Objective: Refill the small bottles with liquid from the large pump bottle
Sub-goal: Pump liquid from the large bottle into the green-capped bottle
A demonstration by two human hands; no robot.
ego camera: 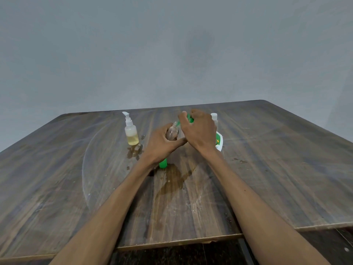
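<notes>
From the head view, both forearms reach forward over a worn wooden tabletop (267,169) that stands against a plain grey wall (172,44).

The left hand (162,143) has its grip clamped on a small clear bottle (172,133): the fingers curl round it from the left and the thumb lies across its near side. The bottle is tilted, with its neck pointing up and to the right, towards the green pump nozzle (178,122).

The right hand (198,131) sits on top of the large pump bottle (219,141), fingers bent down over the green pump head (189,118). Its grip is closed over the pump. The hand hides most of the bottle, and only a white side with a green label shows past the wrist.

A green cap-like piece (163,163) stands on the tabletop just beneath the left wrist. A small pump bottle (131,131), roughly a third full of yellowish liquid, stands upright to the left, well apart from the hands. Another small clear bottle with a white cap (214,117) stands behind the right hand, partly hidden.

Wet patches (172,180) of spilled liquid lie on the tabletop near the green piece and beside the left small bottle.
</notes>
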